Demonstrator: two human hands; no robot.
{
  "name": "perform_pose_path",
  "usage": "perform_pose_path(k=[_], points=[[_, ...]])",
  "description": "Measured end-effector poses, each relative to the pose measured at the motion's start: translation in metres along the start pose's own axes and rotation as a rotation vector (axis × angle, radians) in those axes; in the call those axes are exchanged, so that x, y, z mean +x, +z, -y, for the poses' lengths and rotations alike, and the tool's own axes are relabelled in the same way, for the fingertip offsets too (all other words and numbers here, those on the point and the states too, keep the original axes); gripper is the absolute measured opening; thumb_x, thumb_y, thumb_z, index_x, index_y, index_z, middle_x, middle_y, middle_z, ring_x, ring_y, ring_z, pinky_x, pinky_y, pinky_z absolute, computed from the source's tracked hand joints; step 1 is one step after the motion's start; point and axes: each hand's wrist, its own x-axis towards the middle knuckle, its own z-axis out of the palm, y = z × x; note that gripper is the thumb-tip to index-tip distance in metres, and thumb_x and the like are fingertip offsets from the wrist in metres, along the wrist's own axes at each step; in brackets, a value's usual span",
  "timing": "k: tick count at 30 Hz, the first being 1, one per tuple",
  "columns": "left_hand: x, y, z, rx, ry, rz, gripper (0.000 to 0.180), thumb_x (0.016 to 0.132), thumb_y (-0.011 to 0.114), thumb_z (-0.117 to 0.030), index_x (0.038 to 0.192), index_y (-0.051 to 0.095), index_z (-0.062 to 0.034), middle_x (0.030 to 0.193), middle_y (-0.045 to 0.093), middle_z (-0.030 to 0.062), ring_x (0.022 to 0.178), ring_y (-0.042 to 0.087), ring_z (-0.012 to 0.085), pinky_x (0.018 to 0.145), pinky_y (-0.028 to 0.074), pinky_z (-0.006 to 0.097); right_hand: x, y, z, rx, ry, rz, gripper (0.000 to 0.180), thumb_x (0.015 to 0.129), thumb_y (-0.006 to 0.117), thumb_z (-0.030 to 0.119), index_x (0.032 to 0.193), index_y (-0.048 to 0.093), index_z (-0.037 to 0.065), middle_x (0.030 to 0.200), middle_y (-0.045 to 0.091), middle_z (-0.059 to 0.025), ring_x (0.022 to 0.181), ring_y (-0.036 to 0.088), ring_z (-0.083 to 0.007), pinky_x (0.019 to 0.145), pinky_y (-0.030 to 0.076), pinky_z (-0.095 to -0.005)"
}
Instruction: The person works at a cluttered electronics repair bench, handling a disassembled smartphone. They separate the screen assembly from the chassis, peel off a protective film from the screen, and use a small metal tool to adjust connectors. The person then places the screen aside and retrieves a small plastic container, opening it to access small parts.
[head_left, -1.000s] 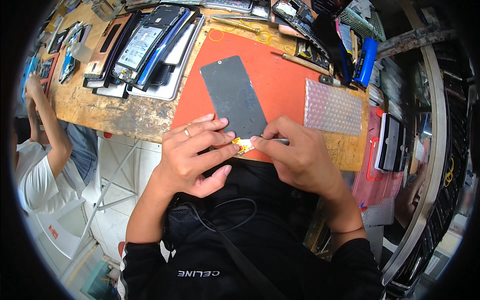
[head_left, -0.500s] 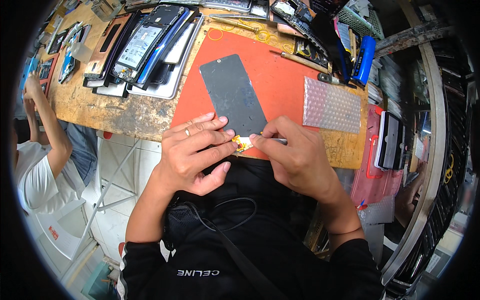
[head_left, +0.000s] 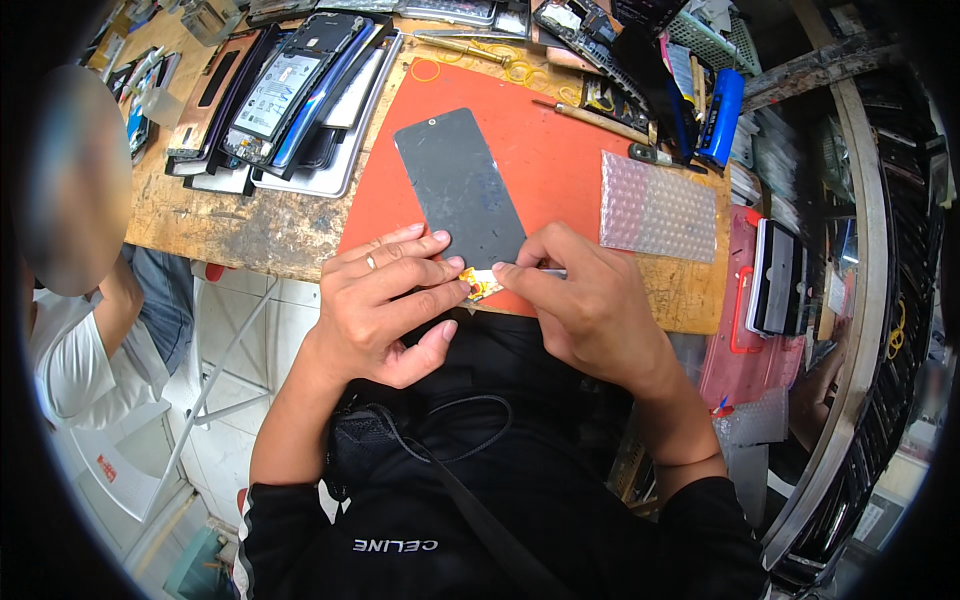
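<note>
A dark phone screen [head_left: 462, 180] lies tilted on the orange mat [head_left: 560, 190], its small camera hole at the far end. Yellow and white flex cable parts [head_left: 482, 286] stick out at its near end. My left hand [head_left: 385, 300], a ring on one finger, rests its stretched fingertips on the screen's near left corner and the flex, thumb apart. From the right, my right hand [head_left: 585, 300] pinches a slim grey tool [head_left: 556, 272] at the flex. Only a short piece of the tool shows; its tip is hidden behind the fingers.
Stacked phone parts [head_left: 290, 100] fill the table's left side. Bubble wrap [head_left: 658, 205] lies right of the mat. Beyond are a wooden-handled tool [head_left: 590, 120], a blue cylinder [head_left: 720, 118] and yellow rubber bands [head_left: 520, 70]. Another person [head_left: 85, 330] sits at the left.
The tool in my right hand has turned slightly, and its visible end sits a little higher. My left hand stays on the screen's corner. The view has shifted slightly.
</note>
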Motion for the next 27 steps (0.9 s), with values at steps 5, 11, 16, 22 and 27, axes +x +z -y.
perform_pose_path(k=[5, 11, 16, 22, 27], points=[[0.001, -0.001, 0.0, -0.003, -0.004, 0.0, 0.031, 0.07, 0.078, -0.017, 0.098, 0.086, -0.0084, 0.099, 0.083, 0.0072, 0.109, 0.081, 0.0303, 0.107, 0.062, 0.049, 0.001, 0.0, 0.0, -0.002, 0.004, 0.002, 0.029, 0.082, 0.075, -0.003, 0.109, 0.078, 0.006, 0.098, 0.063, -0.0065, 0.086, 0.072, -0.0256, 0.065, 0.054, -0.0395], [-0.006, 0.005, 0.001, 0.016, -0.002, -0.025, 0.024, 0.076, 0.079, -0.013, 0.1, 0.082, -0.0069, 0.106, 0.082, 0.0072, 0.112, 0.08, 0.0293, 0.106, 0.063, 0.049, 0.006, -0.004, -0.003, -0.011, -0.03, -0.029, 0.027, 0.086, 0.078, -0.004, 0.11, 0.08, 0.008, 0.096, 0.067, -0.007, 0.087, 0.068, -0.0275, 0.076, 0.052, -0.0409], [-0.006, 0.002, -0.001, -0.208, -0.118, -0.143, 0.02, 0.084, 0.074, -0.001, 0.104, 0.08, -0.0022, 0.106, 0.08, 0.0132, 0.109, 0.08, 0.033, 0.099, 0.064, 0.046, 0.003, -0.003, -0.002, -0.073, -0.06, -0.125, 0.028, 0.085, 0.079, 0.0, 0.113, 0.078, 0.006, 0.104, 0.069, -0.009, 0.096, 0.065, -0.0304, 0.087, 0.047, -0.0435], [0.01, -0.102, 0.058, 0.084, -0.477, -0.617, 0.011, 0.1, 0.07, -0.005, 0.111, 0.073, -0.0023, 0.103, 0.073, 0.0058, 0.089, 0.069, 0.0147, 0.081, 0.057, 0.031, -0.034, -0.007, -0.022, -0.075, 0.061, -0.382, 0.028, 0.084, 0.078, -0.005, 0.112, 0.077, 0.002, 0.103, 0.069, -0.0138, 0.094, 0.063, -0.0336, 0.085, 0.047, -0.0446], [0.019, -0.185, 0.162, 0.677, -0.664, -0.957, 0.071, 0.086, 0.09, -0.036, 0.135, 0.054, 0.0005, 0.125, 0.063, 0.0233, 0.114, 0.064, 0.0366, 0.102, 0.052, 0.049, -0.068, 0.0, -0.039, -0.091, 0.129, -0.508, 0.027, 0.084, 0.074, -0.01, 0.109, 0.077, 0.001, 0.098, 0.068, -0.0147, 0.088, 0.062, -0.0352, 0.081, 0.048, -0.0452]])
